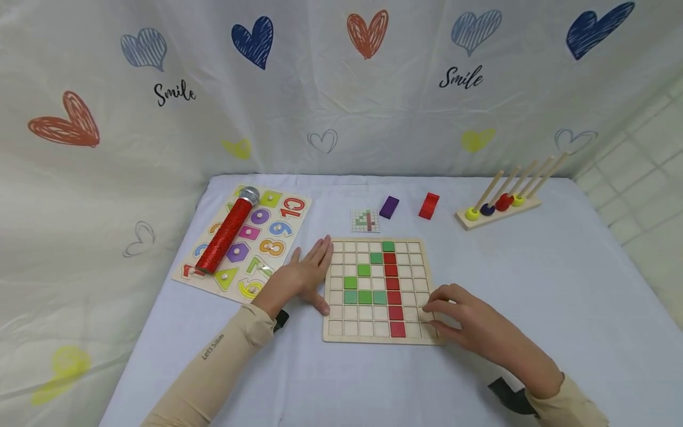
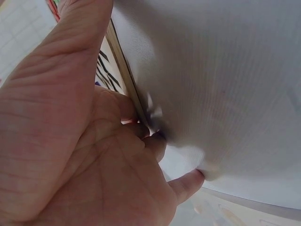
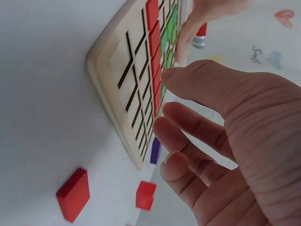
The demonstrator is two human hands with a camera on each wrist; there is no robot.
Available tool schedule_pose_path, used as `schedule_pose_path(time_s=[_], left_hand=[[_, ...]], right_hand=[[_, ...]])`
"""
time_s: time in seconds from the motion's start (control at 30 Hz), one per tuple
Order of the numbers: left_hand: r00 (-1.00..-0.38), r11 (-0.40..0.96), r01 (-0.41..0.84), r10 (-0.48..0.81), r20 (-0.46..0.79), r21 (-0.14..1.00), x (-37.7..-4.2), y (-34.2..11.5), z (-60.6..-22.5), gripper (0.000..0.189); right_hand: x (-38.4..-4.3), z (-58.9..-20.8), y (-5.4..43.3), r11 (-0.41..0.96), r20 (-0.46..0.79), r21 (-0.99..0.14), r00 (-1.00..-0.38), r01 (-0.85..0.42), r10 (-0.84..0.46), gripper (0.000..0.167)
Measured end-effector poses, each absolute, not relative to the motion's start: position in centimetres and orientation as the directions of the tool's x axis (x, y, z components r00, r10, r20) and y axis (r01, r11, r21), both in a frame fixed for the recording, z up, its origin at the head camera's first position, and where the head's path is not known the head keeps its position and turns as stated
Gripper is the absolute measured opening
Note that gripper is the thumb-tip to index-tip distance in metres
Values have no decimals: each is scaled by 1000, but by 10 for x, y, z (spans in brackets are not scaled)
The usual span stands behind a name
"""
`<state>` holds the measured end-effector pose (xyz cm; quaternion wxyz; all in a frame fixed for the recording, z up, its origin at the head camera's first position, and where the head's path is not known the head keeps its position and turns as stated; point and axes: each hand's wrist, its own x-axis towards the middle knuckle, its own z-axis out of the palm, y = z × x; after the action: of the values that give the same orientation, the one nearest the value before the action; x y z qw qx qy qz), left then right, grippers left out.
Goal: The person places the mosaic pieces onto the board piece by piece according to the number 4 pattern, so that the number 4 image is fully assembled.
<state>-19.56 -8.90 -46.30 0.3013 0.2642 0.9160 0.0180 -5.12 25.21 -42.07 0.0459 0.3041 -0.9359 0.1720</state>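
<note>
Left hand (image 1: 300, 277) lies flat, fingers straight; right hand (image 1: 469, 320) loosely curled.

The word "Smile" is appearing twice in black script on the heart-printed backdrop (image 1: 341, 89). "Let's Slim" is showing on the left sleeve (image 1: 212, 347). Numerals 6, 8 and 10 are standing on the number puzzle board (image 1: 245, 240).

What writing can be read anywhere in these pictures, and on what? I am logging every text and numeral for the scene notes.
"Smile": on the heart-print backdrop, written at and again at.
"Let's Slim": on the left sleeve; small, so the reading is unsure.
Numerals on the shape-and-number puzzle board: "8" is plain; the rest are turned or half hidden.
The pattern card bears coloured squares only.
</note>
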Motion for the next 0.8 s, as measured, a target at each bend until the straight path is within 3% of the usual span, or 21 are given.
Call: schedule_pose_path(time_s=[0.2, 0.4, 0.8], left_hand=[[-678, 852, 483, 510, -529, 202, -191, -90, -454, 151], [-676, 848, 486, 517, -524, 211, -192, -91, -455, 152], [-674, 854, 481, 506, -538, 200, -191, -89, -454, 151]], right_hand=[[-46, -420, 265, 862, 121, -251, -898, -440, -423, 28], [-44, -425, 281, 949, -79, -195, -961, -247, -266, 29], [-44, -435, 285, 899, -30, -262, -928, -350, -371, 38]])
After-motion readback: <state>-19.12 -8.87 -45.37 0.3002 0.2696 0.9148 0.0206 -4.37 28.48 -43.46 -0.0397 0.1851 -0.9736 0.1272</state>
